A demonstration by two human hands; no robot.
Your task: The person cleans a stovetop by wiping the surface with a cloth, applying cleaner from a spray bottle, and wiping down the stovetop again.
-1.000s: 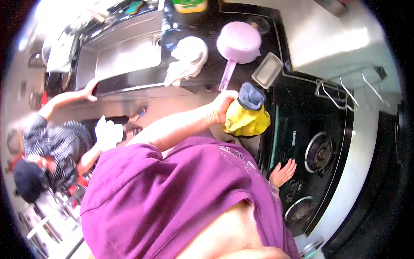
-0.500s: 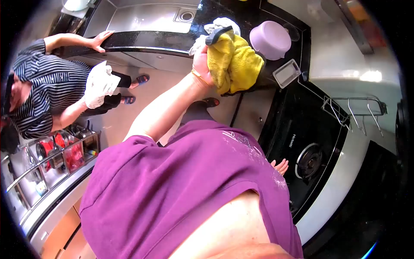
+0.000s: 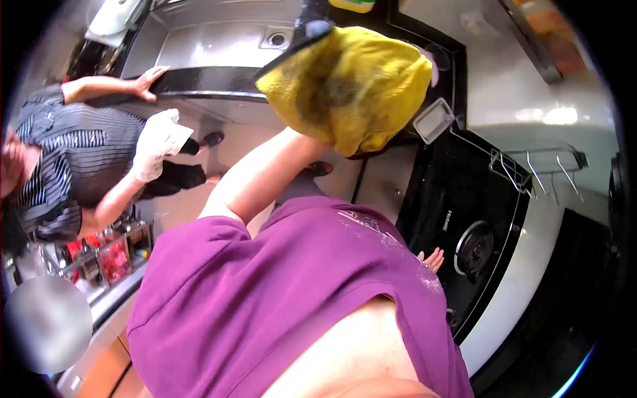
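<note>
Grip of the left hand (image 3: 308, 138): clenched on the yellow cloth (image 3: 361, 86), fingers hidden behind it. The cloth partly overlapped the worktop (image 3: 199, 82) in view, near the metal tray (image 3: 432, 121). Right hand (image 3: 433, 259): released, fingers extended, near the burner (image 3: 475, 249). Far left: another person (image 3: 79, 149), holding white material (image 3: 158, 142).

White glare marks the wall (image 3: 494, 113); the distorted edges are black.

A stained yellow cloth (image 3: 371, 86)
It hung raised and spread, softly creased, dark along one edge, with blackish patches.
</note>
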